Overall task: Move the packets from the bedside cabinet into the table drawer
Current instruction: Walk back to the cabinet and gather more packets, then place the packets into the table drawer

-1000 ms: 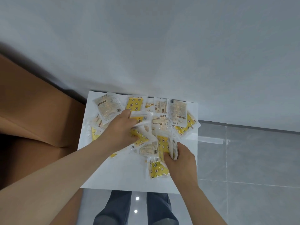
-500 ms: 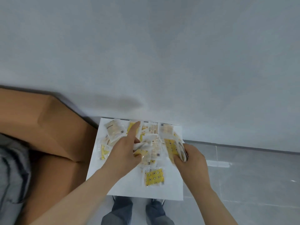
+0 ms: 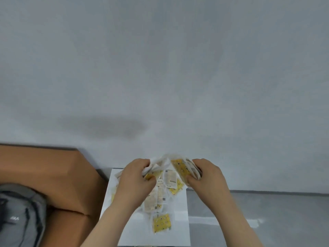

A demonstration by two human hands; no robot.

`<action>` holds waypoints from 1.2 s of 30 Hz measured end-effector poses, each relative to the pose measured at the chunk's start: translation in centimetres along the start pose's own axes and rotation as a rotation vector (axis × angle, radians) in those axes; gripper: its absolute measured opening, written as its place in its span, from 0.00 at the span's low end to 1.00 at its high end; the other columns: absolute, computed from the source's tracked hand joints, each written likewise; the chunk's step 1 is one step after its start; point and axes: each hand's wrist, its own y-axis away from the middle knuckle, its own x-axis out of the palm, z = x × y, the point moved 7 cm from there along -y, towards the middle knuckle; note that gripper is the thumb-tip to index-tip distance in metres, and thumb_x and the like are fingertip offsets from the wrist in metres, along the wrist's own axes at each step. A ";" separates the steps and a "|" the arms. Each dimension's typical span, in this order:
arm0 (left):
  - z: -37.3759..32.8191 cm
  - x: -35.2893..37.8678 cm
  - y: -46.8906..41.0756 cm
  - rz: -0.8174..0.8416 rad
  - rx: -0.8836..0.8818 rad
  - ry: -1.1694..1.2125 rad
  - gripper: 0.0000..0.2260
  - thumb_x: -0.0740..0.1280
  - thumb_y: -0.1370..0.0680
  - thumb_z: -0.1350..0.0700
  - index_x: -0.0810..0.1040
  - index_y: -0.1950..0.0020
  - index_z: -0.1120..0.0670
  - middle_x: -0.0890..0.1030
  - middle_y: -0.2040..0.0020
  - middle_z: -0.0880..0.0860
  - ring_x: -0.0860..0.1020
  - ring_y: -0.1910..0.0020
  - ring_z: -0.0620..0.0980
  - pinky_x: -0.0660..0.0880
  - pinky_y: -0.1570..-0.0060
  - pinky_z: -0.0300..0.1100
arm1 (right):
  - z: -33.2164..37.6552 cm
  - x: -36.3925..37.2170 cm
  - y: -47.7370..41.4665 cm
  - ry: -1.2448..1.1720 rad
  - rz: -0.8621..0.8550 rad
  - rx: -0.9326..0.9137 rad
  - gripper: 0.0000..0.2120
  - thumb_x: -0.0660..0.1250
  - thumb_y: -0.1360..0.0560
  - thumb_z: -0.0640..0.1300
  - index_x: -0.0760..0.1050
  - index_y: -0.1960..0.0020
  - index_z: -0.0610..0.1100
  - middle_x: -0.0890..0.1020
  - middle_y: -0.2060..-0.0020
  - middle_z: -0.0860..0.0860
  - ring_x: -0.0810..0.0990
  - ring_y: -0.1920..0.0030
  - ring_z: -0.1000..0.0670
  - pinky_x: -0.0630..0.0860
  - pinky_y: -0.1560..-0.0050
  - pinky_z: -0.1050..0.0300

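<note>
Head view: the camera looks down on a white bedside cabinet (image 3: 179,234) that stands against a pale grey wall (image 3: 160,68). Both bare hands are raised over its far half.
Left hand: the left hand (image 3: 137,179) grips a white bunch (image 3: 157,164) of packets. Its fingers (image 3: 142,162) are curled tightly over the bunch's upper edge, and the thumb closes in from the near side.
Right hand: the right hand (image 3: 206,177) grips a second stack (image 3: 180,168) of packets with a yellow-faced one at the front. The fingers are hooked over the far side and the thumb presses on the near side.
Held packets: the two handfuls lean towards each other and meet at the top like a tent. Their lower edges are blurred, so it cannot be told whether they are clear of the cabinet top.
Loose heap: the loose packets (image 3: 169,181), white and yellow, lie overlapping on the cabinet top between and below the hands.
Single packet: one yellow packet (image 3: 161,223) lies flat by itself, nearer the front edge and just apart from the heap.
Left side: a brown padded bed frame (image 3: 44,172) stands close against the cabinet, with grey fabric (image 3: 17,211) lying at the lower left.
Right side: a grey floor (image 3: 267,211) runs beside the cabinet.
Sharpness: the picture is soft and the print on the packets is unreadable.
</note>
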 end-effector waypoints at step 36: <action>-39.7 22.4 32.6 0.922 0.911 0.284 0.10 0.64 0.37 0.52 0.79 0.58 0.50 0.79 0.68 0.51 0.75 0.68 0.53 0.73 0.69 0.50 | -15.9 -26.8 53.0 0.103 -1.017 0.874 0.04 0.69 0.33 0.41 0.74 0.64 0.48 0.74 0.67 0.53 0.74 0.65 0.53 0.72 0.64 0.53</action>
